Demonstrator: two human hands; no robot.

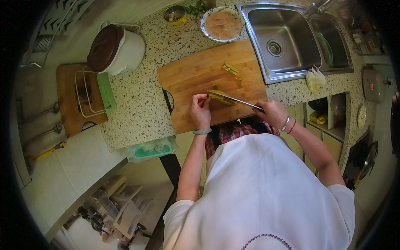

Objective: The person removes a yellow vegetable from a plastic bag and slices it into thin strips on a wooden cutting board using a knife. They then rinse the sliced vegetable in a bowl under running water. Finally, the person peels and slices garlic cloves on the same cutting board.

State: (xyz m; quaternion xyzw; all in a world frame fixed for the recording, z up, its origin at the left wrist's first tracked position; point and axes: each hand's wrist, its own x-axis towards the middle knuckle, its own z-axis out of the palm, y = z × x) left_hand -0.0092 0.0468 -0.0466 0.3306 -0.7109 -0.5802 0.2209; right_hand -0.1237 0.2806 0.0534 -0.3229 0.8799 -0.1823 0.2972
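Note:
On the wooden cutting board [200, 75] lies a long yellow-green vegetable piece [221, 98], which looks pickled; its exact kind is unclear. My left hand [201, 111] pinches its left end with fingertips and thumb. Gripped by its handle in my right hand [273, 113], a knife [246, 103] slants down to the left, its blade lying along the vegetable's upper side. Whether the edge is cutting into it is too small to tell. Farther up the board sits a small group of cut yellow-green strips [230, 69].
Behind the board stands a plate of pale sliced meat [223, 25], with a small metal bowl [175, 15] to its left. A double sink [287, 37] borders the board's right. A white pot with a brown lid [118, 48] is at left. A crumpled white bag [315, 80] lies below the sink.

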